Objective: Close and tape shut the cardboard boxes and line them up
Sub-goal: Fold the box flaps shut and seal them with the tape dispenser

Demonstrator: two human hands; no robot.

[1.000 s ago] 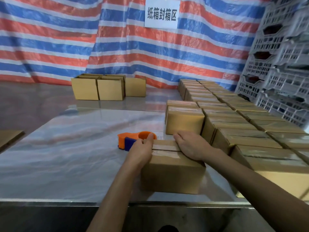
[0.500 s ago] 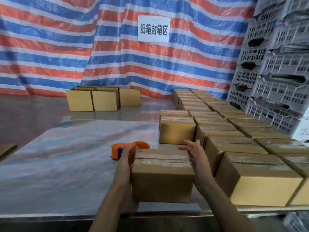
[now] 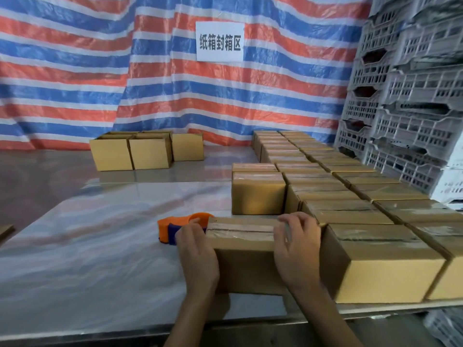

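Striped tarp (image 3: 100,71), tape dispenser (image 3: 172,227) left of box (image 3: 243,266), taped rows (image 3: 350,196) right

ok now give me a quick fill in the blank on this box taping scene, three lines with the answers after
1. The tape dispenser beyond the left hand is orange and ____.
2. The box between the left hand and the right hand has clear ____ along its top seam.
3. The sealed boxes are lined up in rows on the ____ side of the table.

Missing words: blue; tape; right
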